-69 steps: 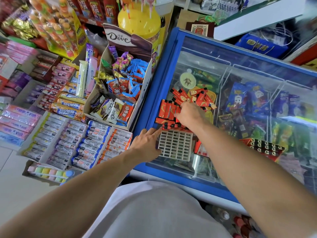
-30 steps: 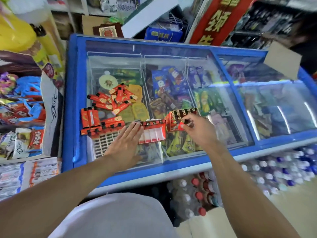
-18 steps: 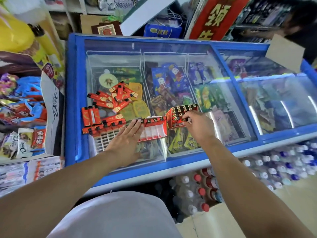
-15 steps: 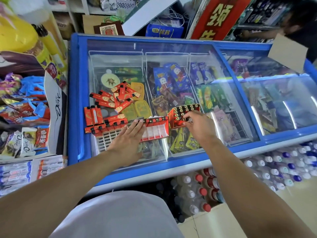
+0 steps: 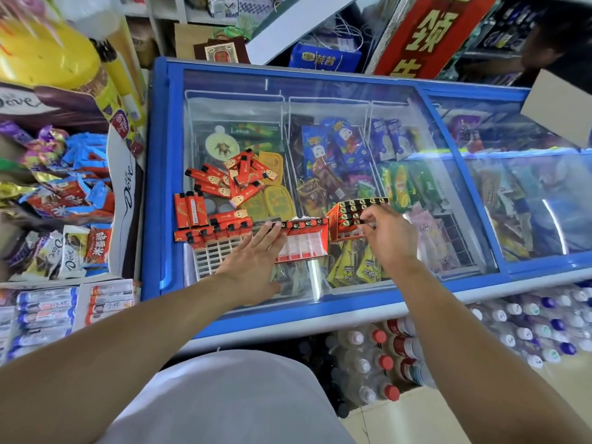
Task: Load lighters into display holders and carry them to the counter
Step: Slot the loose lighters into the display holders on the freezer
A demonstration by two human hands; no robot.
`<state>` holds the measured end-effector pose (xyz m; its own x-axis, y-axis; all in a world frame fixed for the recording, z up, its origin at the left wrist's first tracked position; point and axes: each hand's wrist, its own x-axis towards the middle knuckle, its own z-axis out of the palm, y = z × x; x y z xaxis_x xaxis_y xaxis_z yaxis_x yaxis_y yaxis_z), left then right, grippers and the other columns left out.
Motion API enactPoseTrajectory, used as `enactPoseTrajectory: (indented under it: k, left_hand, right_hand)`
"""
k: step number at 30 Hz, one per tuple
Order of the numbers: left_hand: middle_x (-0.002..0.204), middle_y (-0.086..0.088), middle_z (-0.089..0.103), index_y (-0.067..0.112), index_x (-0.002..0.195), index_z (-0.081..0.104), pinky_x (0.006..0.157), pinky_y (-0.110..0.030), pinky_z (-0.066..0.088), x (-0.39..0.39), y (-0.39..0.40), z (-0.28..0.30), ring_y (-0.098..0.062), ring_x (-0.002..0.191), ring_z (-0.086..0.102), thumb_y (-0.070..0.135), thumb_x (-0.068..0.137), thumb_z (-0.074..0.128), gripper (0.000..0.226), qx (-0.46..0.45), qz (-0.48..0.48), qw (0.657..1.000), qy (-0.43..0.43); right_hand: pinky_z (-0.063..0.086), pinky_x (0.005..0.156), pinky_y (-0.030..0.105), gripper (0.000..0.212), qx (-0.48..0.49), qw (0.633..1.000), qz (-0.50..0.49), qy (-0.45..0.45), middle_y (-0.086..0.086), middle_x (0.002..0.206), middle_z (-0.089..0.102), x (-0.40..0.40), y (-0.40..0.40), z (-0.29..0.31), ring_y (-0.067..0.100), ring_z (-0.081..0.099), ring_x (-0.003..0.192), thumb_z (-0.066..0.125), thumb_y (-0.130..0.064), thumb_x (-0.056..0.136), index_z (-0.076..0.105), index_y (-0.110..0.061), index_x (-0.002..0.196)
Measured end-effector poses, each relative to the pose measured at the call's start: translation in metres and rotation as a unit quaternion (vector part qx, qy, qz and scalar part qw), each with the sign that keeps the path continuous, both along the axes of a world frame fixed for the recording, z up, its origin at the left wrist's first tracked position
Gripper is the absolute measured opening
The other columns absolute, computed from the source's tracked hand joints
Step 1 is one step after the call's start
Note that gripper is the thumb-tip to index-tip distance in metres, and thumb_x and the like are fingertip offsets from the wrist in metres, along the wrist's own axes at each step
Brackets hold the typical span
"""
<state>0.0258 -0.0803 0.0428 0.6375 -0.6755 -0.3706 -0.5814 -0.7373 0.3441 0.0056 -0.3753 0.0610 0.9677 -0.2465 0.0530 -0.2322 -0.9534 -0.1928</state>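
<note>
— While the person leaned over it, what was the biggest thing in sight?

— That was the blue chest freezer (image 5: 153,174), its glass lid showing ice-cream packets underneath. Everything else sat on that lid or beside it.

— And on the lid?

— Toward the freezer's near left corner lay a white grid tray (image 5: 214,256), with a row of red lighters (image 5: 213,233) across its far edge. Farther back on the lid, a loose heap of lighters (image 5: 238,177) lay scattered. Just right of the grid tray lay a red display holder (image 5: 304,240), only its far row filled. Touching that one's right end stood a fuller display holder (image 5: 347,213), tilted up, its black lighter tops showing.

— What about the hands?

— The left hand (image 5: 253,256) lay flat with straight fingers, its fingertips resting on the left end of the part-filled holder, grasping nothing. The right hand (image 5: 386,233) hovered at the fuller holder, its fingers curled and its fingertips (image 5: 363,217) at the lighter tops; whether they pinched one, I could not tell.

— Anything beside the freezer?

— Left of it stood a Dove chocolate box (image 5: 126,187); below its front edge stood capped bottles (image 5: 381,347).
</note>
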Motion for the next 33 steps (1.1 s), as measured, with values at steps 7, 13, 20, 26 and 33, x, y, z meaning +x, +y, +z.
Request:
enactPoseTrajectory:
  k: [7,13,20,26,33]
  left_hand:
    - [0.163,0.004,0.027,0.026,0.152,0.041,0.122,-0.036,0.026,-0.024,0.040,-0.008,-0.014,0.150,0.025,0.039,0.099,0.055,0.056,-0.160,0.039,0.986,-0.012]
    - [0.167,0.008,-0.003,0.026,0.161,0.013,0.125,-0.036,0.003,-0.033,0.091,-0.039,-0.017,0.155,-0.003,0.043,0.099,0.053,0.076,0.003,0.094,0.995,0.024]
    - [0.163,0.010,-0.025,0.025,0.160,-0.006,0.126,-0.034,-0.004,-0.031,0.110,-0.056,-0.009,0.149,-0.025,0.048,0.096,0.059,0.095,0.005,0.116,0.990,0.084]
    - [0.163,0.012,-0.025,0.026,0.161,-0.004,0.126,-0.036,-0.004,-0.032,0.109,-0.059,-0.006,0.148,-0.027,0.043,0.096,0.059,0.092,-0.009,0.135,0.985,0.104]
    - [0.162,0.011,-0.028,0.027,0.160,-0.006,0.124,-0.036,-0.007,-0.038,0.109,-0.068,-0.007,0.146,-0.031,0.047,0.096,0.059,0.093,-0.025,0.140,0.986,0.088]
  right_hand:
    - [0.054,0.060,0.027,0.009,0.025,0.994,0.094,-0.048,-0.013,0.098,0.071,0.040,0.061,0.028,0.007,0.065,0.075,0.070,-0.027,0.091,0.069,-0.031,0.099]
    - [0.057,0.073,0.033,0.028,0.086,0.967,0.202,0.126,-0.004,0.127,0.065,0.101,0.138,-0.006,-0.001,0.055,0.069,0.065,-0.027,0.096,0.063,-0.030,0.123]
    - [0.060,0.074,0.035,0.051,-0.021,0.953,0.262,0.151,-0.005,0.127,0.053,0.145,0.166,-0.046,0.013,0.060,0.101,0.069,-0.007,0.088,0.057,-0.029,0.134]
    - [0.057,0.068,0.032,0.038,-0.061,0.952,0.265,0.141,-0.007,0.106,0.052,0.154,0.162,-0.049,0.010,0.058,0.088,0.074,-0.025,0.087,0.059,-0.022,0.122]
    - [0.048,0.047,0.027,0.019,0.164,0.956,0.216,0.110,-0.015,0.085,0.067,0.122,0.166,0.007,0.007,0.060,0.057,0.078,-0.043,0.082,0.064,-0.035,0.093]
